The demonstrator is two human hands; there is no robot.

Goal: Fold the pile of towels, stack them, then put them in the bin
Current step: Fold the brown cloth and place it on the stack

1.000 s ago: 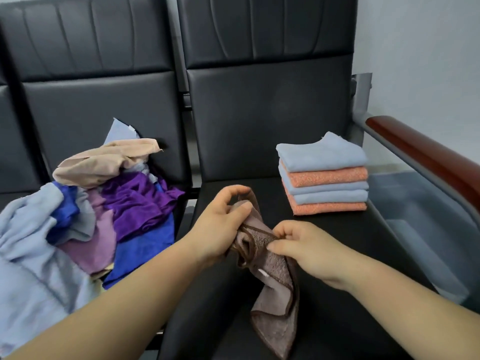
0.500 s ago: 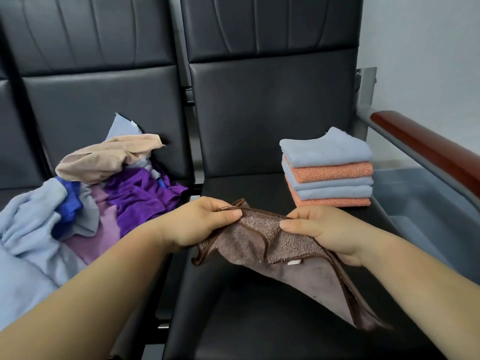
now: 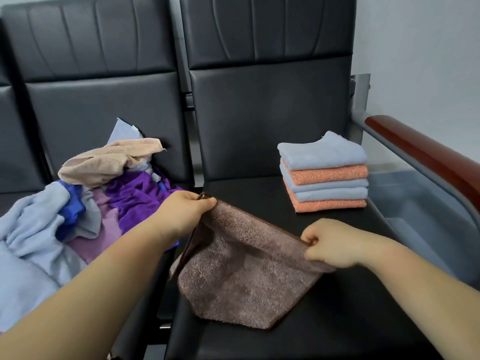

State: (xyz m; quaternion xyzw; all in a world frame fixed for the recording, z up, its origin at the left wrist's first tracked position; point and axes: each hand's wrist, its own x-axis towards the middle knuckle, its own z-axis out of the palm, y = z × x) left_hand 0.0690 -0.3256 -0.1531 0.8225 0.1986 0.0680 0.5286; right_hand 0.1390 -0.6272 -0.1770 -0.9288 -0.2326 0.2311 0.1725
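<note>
Over black seat (image 3: 342, 323), brown towel (image 3: 241, 276) crosswise

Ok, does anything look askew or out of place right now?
Only slightly: the top blue towel on the folded stack sits lumpy, a corner poking up at its back. The brown towel, pinched by left hand and right hand, hangs slanted.

Black padded seat (image 3: 246, 193): directly beneath the right hand (image 3: 330, 245). Its upright backrest (image 3: 270, 113) stands beyond both hands. Second black seat (image 3: 104, 105): beyond and outboard of the left hand (image 3: 181, 214). Reddish-brown armrest (image 3: 426, 159): outboard of the right hand, running away from it to a grey metal bracket (image 3: 360, 94). Pale wall (image 3: 420, 53): behind the armrest.
</note>
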